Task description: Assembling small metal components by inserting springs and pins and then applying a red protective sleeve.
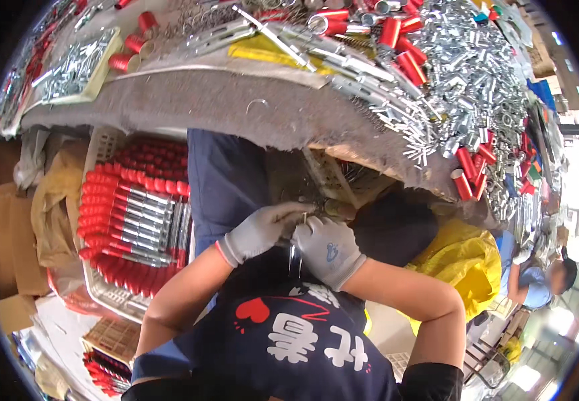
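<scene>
A grey cloth-covered bench (203,103) was heaped with silvery metal parts (466,80). A white plastic crate (106,144) was filled with red-handled metal rods (139,224), a shallow cream tray (104,67) with silvery pins (69,73). Grey-gloved left hand (257,234) and right hand (329,248) were held together, fingers bent nearly closed; a slender silvery metal piece (293,260) was seen just below, hold not discernible.

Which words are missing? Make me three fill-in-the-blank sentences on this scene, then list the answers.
The left hand and the right hand are both ____ rather than bare.
The crate of red-handled tools sits on the person's ____ side.
The printed heart on the dark garment is ____ in colour.
Missing words: gloved; left; red.
</scene>
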Demonstrator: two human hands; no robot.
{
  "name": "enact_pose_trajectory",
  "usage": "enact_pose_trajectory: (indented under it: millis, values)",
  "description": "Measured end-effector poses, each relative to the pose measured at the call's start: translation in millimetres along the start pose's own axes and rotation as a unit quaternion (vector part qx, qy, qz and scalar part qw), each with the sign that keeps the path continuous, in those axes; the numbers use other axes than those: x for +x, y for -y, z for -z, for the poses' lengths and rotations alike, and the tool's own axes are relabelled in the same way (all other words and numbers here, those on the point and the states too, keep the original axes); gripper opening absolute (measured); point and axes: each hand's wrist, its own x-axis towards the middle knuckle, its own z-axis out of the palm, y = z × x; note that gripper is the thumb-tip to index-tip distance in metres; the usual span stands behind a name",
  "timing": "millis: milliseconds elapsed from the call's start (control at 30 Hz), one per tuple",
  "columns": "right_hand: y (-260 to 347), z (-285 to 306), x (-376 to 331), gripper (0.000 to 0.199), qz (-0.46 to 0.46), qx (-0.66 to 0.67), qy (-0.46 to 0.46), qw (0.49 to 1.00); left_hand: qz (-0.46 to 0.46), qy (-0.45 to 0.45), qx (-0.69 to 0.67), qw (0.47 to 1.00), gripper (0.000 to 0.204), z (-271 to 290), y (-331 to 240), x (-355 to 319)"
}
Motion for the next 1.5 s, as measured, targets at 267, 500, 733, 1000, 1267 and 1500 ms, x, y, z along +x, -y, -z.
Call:
enact_pose_trajectory:
  millis: [267, 500, 733, 1000, 1267, 1500]
  values:
    - [-56.7, 95.8, 38.5, 0.016, -0.033, 0.205, -0.055, 0.977, -0.168, -0.006, 0.053, 0.984, 0.091, 0.5, 21.4, 0.7]
    - [-157.3, 168.6, 199.1, 0.035, -0.140, 0.087, -0.263, 0.951, -0.089, 0.019, -0.154, 0.984, 0.046, -19.1, 13.0, -5.2]
    - [-164.0, 184.9, 279.3, 0.055, -0.260, -0.018, -0.072, 0.963, -0.059, 0.052, -0.234, 0.969, 0.057, -34.2, 14.2, 3.0]
    - [-69.7, 132.7, 85.6, 0.018, -0.122, 0.381, -0.227, 0.888, -0.099, 0.062, -0.177, 0.977, 0.040, -38.1, 24.9, 1.8]
    - [-101.9, 122.5, 63.3, 0.052, -0.220, 0.019, -0.233, 0.947, -0.118, -0.029, -0.138, 0.983, 0.044, -49.6, 33.6, -3.3]
    - [-125.6, 117.8, 87.3, 0.038, -0.042, -0.139, -0.217, 0.965, -0.157, -0.166, -0.189, 0.955, 0.059, -35.3, 15.4, -16.9]
